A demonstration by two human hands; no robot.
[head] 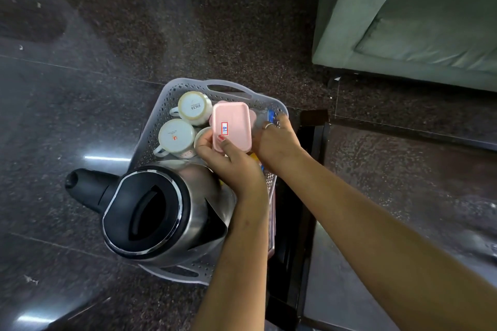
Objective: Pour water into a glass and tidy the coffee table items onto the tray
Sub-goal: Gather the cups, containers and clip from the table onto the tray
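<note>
A white perforated tray point(172, 94) holds a steel kettle point(161, 212) with a black lid at its near end. Two upturned white cups point(194, 108) point(176, 137) stand at its far left, and a third cup point(202, 135) shows partly behind my fingers. My left hand point(228, 161) pinches the near edge of a pink box point(231, 126) with a small label, held over the tray's middle. My right hand point(274, 140) reaches in beside the box on its right, fingers curled by a clear item with a blue part point(270, 115); what it holds is hidden.
The tray rests on the corner of a dark glass-topped table point(317, 121) over a dark speckled floor point(80, 48). A green sofa point(408, 16) stands at the upper right. Something yellow and blue point(258, 161) lies under my hands.
</note>
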